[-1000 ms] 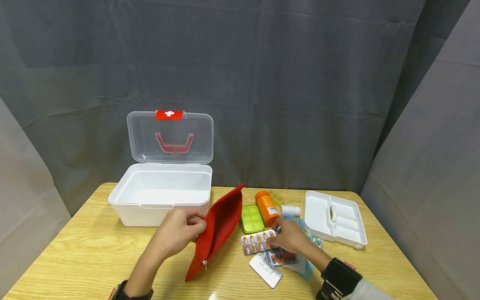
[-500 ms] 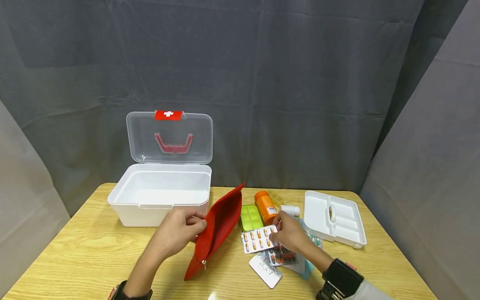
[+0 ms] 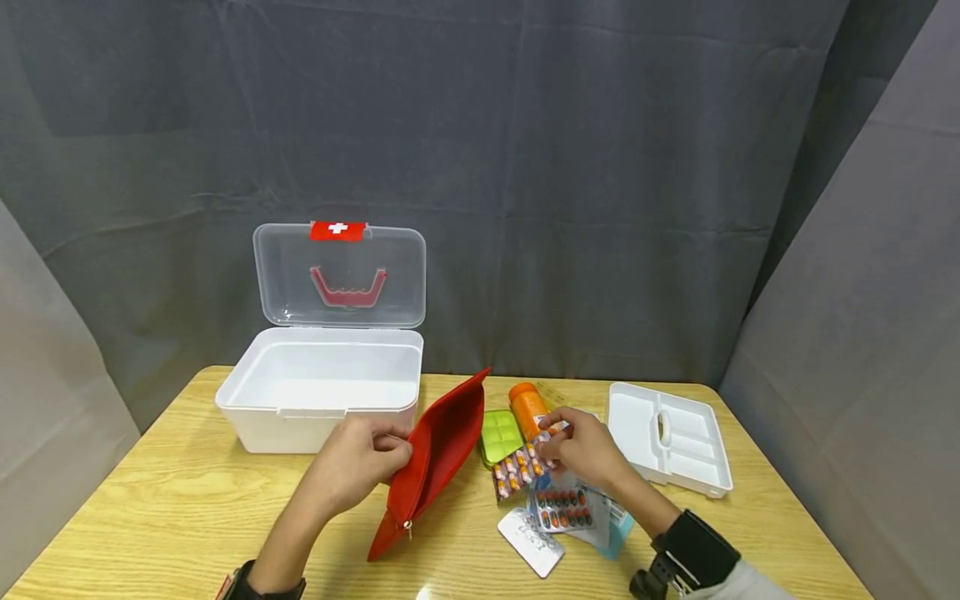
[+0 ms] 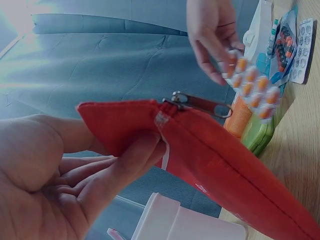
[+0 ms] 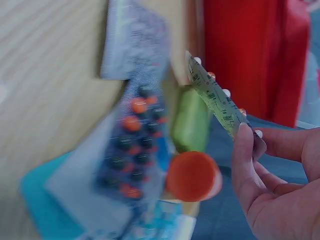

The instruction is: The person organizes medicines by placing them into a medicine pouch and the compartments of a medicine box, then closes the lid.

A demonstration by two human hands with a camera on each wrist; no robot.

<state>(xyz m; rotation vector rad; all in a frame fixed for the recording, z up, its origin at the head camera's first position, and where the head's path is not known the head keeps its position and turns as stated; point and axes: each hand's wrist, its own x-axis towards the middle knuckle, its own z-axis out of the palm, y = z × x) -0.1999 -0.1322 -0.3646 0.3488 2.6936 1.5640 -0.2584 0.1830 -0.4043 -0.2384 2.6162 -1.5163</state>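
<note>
**Now: a pill strip lifted beside a red pouch**

Here the right hand [image 3: 581,450] is pinching a strip of orange capsules [image 3: 517,472] by one end, fingers curled onto it, and is holding it tilted just above the table [image 3: 172,508], between the red pouch [image 3: 435,462] and the other pill strips [image 3: 562,510] lying flat below it. The left hand [image 3: 360,462] is gripping the near upper edge of the pouch with thumb and fingers clamped on the fabric, and is keeping it standing on edge; in the left wrist view the zipper pull [image 4: 200,104] is lying at the top of the pouch. Just behind the lifted strip, a green pill box [image 3: 501,433] and an orange bottle [image 3: 529,406] are sitting side by side. To the right a white divided tray [image 3: 671,446] is resting on the table. To the left of the pouch a white first-aid box [image 3: 322,387] is standing with its clear lid [image 3: 341,275] raised.
</note>
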